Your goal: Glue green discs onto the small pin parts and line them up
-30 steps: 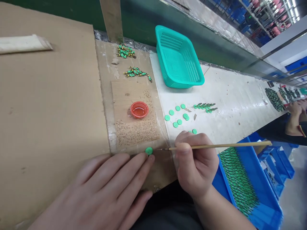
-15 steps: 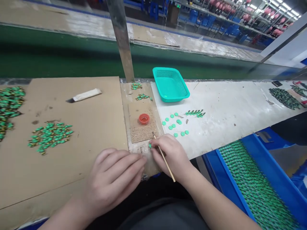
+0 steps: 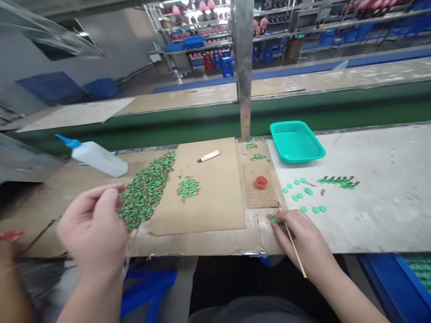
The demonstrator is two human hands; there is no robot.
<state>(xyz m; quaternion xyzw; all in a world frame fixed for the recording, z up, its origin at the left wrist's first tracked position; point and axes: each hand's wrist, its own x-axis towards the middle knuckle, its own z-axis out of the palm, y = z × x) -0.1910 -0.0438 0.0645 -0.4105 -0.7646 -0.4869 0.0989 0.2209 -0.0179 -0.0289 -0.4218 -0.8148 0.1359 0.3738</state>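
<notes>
My right hand (image 3: 299, 237) is closed round a thin wooden brush (image 3: 294, 246), with a small green piece (image 3: 274, 220) at its fingertips. Left of it, my left hand (image 3: 97, 229) is raised beside a large heap of green and brown pieces (image 3: 146, 190), fingers curled; what they hold, if anything, is too small to make out. A red cup (image 3: 261, 182) sits on a small cardboard piece (image 3: 262, 200). Green discs (image 3: 304, 209) and a row of green pieces with dark tips (image 3: 339, 181) lie on the white surface.
A teal basket (image 3: 298, 143) stands behind the discs. A white bottle with a blue nozzle (image 3: 99, 158) leans at the left. A knife (image 3: 209, 156) and a small pile (image 3: 188, 188) lie on cardboard (image 3: 215, 211). Another person's arm (image 3: 11, 278) shows at lower left.
The view has turned left. My left hand has moved away from my right hand, over to the large heap. My right hand still holds the brush and green piece.
</notes>
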